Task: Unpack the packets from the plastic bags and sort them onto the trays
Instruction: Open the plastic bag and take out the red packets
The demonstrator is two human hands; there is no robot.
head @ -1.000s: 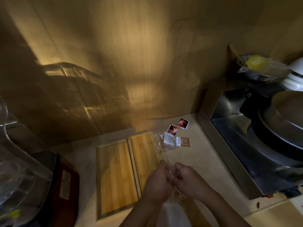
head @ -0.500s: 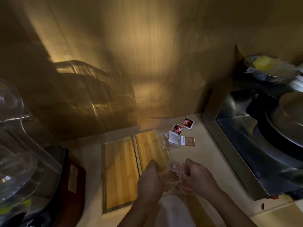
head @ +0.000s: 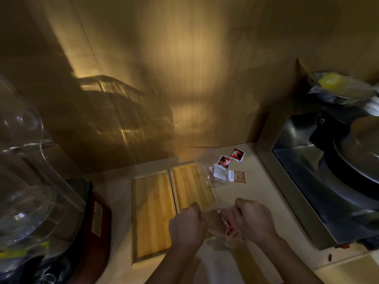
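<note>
Both hands were closed on one clear plastic bag point(head: 222, 232) at the near edge of the table point(head: 254, 193). The left hand point(head: 187, 226) pinched the bag's left side in a fist, and the right hand point(head: 254, 220) gripped its right side, so the film was stretched between them. Inside it sat red-and-white packets point(head: 224, 222), stacked on edge, their long axis running from far-left to near-right. The bag's lower part was crumpled under the hands.

Two bamboo trays lay side by side left of the hands, long axes running near to far. The left tray point(head: 152, 214) reached nearer than the right tray point(head: 191, 187); neither showed a packet on its bare wood.

Beyond the hands, a second clear bag point(head: 209, 177) lay on the table, overlapping the right tray's far corner, with a white packet point(head: 219, 174) in or on it; which, the blur hid. Just right of it lay a brown packet point(head: 237, 176), long axis left to right. Two red-and-black packets point(head: 231, 158) lay farther off, tilted, close together.

A steel appliance point(head: 307, 201) bordered the table on the right; a glass jar point(head: 26, 181) stood at the left.
</note>
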